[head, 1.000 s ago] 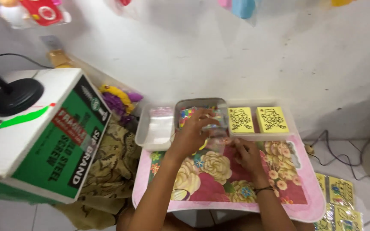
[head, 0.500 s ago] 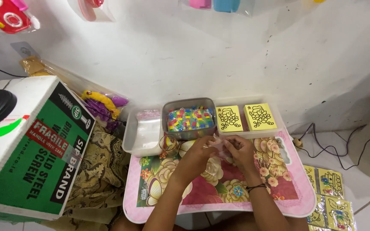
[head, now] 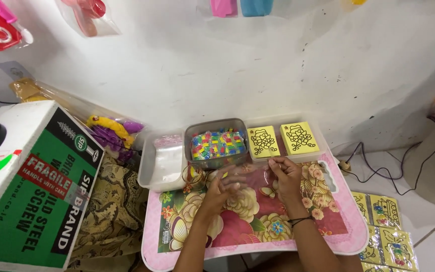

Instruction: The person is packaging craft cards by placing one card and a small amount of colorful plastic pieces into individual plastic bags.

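Clear plastic sleeve [head: 251, 177]: lay over the flowered pink lap table [head: 328, 236], held between both hands. Left hand [head: 223, 185]: fingers spread, blurred, resting on the sleeve; grip could not be told. Right hand [head: 284, 174]: fingertips pinched on the sleeve's far edge. Just beyond: grey tub of coloured pieces [head: 217, 143], two yellow outline cards [head: 263, 141], empty clear tray [head: 163, 163]. Well left: green-and-white carton [head: 31, 196].

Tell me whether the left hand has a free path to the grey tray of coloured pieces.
Probably yes. The left hand lies on the flowered table just in front of the grey tray; only a small clear cup stands off to its side.
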